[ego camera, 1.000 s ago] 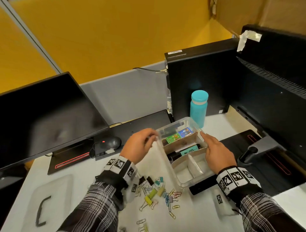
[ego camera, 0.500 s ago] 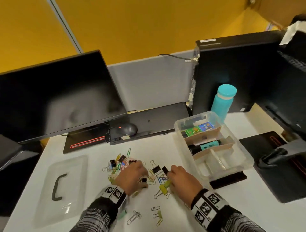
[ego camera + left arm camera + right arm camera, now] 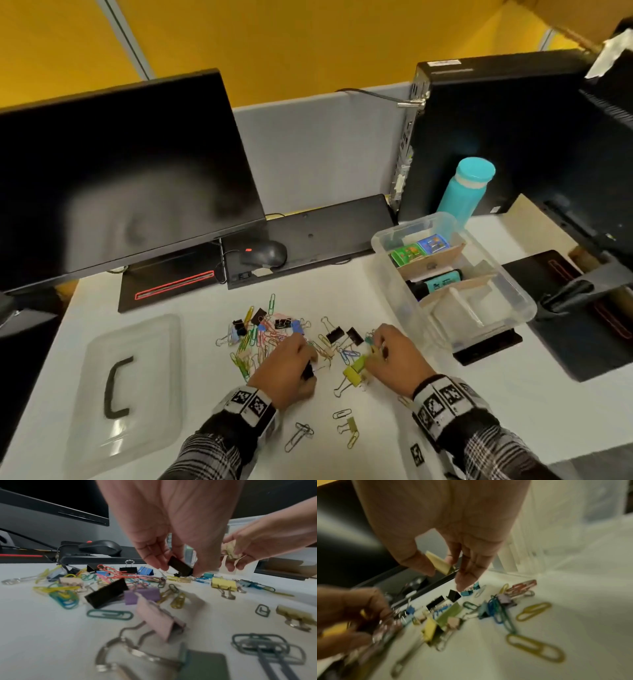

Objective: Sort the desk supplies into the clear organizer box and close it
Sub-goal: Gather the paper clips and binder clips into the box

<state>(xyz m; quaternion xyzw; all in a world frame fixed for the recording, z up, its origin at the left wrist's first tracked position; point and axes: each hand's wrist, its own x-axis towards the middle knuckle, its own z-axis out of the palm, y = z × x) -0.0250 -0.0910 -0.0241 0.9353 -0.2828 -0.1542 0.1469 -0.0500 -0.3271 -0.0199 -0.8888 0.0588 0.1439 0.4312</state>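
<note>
Several coloured paper clips and binder clips [image 3: 274,334] lie scattered on the white desk [image 3: 513,404]. My left hand [image 3: 289,366] hovers over the pile and pinches a black binder clip [image 3: 180,566]. My right hand [image 3: 394,356] is beside it and pinches a pale yellow binder clip [image 3: 439,562]. The clear organizer box [image 3: 513,298] stands open to the right, with cardboard dividers; small green and blue boxes [image 3: 419,248] and a teal marker [image 3: 442,281] lie inside. Its clear lid [image 3: 126,380] with a black handle lies at the left.
A monitor [image 3: 120,171] stands at the back left, with a mouse [image 3: 263,255] on a black stand behind the clips. A teal bottle [image 3: 462,192] and a black computer case [image 3: 496,137] are behind the box. A second monitor's base [image 3: 582,325] sits at the right.
Both hands left the organizer box and came down to the clip pile. Each hand has picked a binder clip up from the desk.
</note>
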